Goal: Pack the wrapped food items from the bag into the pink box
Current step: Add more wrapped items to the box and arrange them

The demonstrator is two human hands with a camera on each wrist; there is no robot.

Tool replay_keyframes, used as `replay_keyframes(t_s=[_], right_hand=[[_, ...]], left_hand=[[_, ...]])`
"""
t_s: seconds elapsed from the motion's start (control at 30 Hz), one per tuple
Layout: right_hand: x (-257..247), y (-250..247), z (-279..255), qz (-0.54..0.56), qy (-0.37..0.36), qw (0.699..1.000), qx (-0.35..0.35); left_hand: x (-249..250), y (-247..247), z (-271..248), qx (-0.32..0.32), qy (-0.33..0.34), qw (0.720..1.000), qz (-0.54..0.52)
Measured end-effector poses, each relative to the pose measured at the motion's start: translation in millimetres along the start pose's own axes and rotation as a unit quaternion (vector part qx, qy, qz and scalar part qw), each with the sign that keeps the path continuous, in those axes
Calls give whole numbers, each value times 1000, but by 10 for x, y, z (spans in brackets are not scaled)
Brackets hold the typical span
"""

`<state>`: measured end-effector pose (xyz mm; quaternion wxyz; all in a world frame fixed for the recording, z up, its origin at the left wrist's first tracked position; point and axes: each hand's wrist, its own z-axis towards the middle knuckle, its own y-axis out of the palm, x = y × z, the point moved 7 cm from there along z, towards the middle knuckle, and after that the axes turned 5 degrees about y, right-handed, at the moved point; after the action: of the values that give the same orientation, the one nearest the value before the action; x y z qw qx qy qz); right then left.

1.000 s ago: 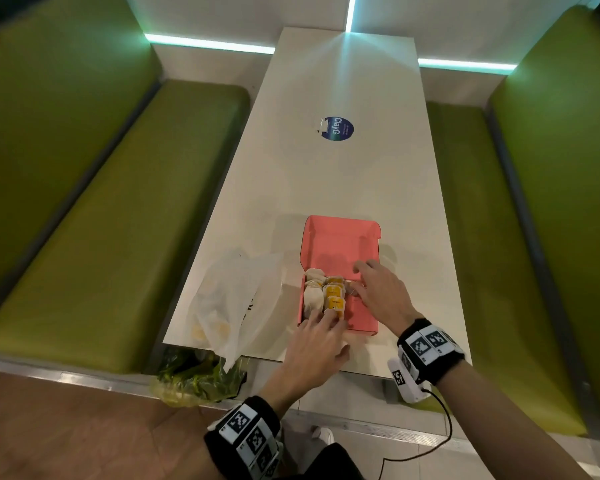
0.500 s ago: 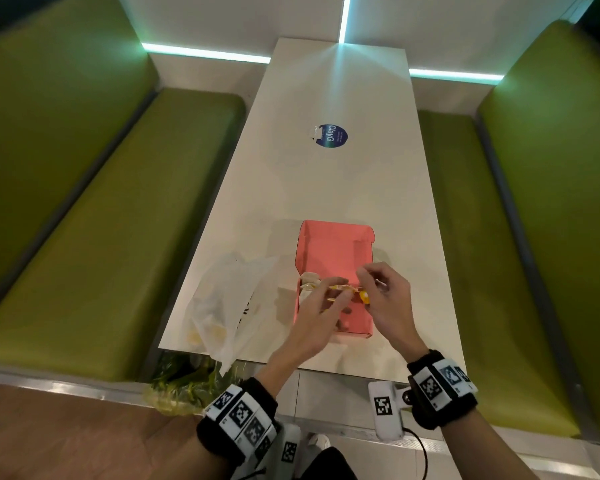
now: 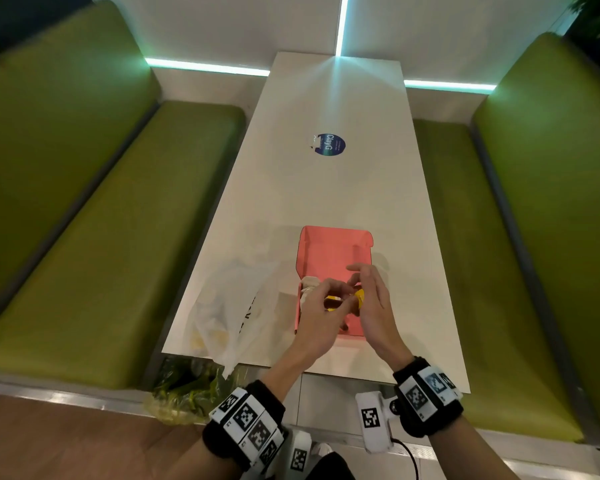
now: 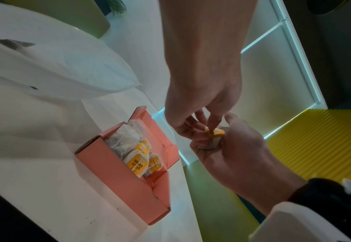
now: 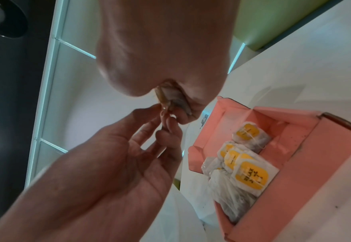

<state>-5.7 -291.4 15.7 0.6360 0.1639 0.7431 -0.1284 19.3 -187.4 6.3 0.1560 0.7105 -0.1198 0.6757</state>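
Head view is showing both hands meeting over the near end of the pink box (image 3: 333, 251), low and centre in the frame, with one wrapped item (image 3: 340, 300) held between them. Left hand (image 3: 317, 318) is curling its fingers round the yellow-and-white packet from the left, while right hand (image 3: 373, 299) is pinching the packet's right edge with thumb and forefinger, its other fingers hanging loosely bent. In the left wrist picture the packet is standing on edge, its yellow label uppermost, right of centre and above and to the right of the box. The packet's long axis seems to be running roughly across the box, from one hand toward the other, though the fingers are hiding most of it. Packed items (image 5: 243, 165) are already lying in the box's near half, white wraps with yellow labels crowded toward its left wall. The free floor of the box is lying farther up the frame in the head view, beyond the fingers, so the packet would probably have to travel down and slightly away from the person. Both hands are about equally near that gap. The white bag (image 3: 229, 306) is slumping on the table (image 3: 326, 188) just left of the box, still holding something pale yellow
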Motion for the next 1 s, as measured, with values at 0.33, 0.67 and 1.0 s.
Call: replay_keyframes(t_s=[0.33, 0.67, 1.0], right_hand=[[59, 42, -60, 13, -1, 997, -70], [-35, -14, -121, -48, -12, 994, -95], [-207, -77, -175, -111, -134, 984, 43]], left_hand=[[28, 16, -47, -7, 13, 998, 58], [106, -328, 20, 68, 61, 993, 73], [210, -377, -69, 84, 61, 993, 64]])
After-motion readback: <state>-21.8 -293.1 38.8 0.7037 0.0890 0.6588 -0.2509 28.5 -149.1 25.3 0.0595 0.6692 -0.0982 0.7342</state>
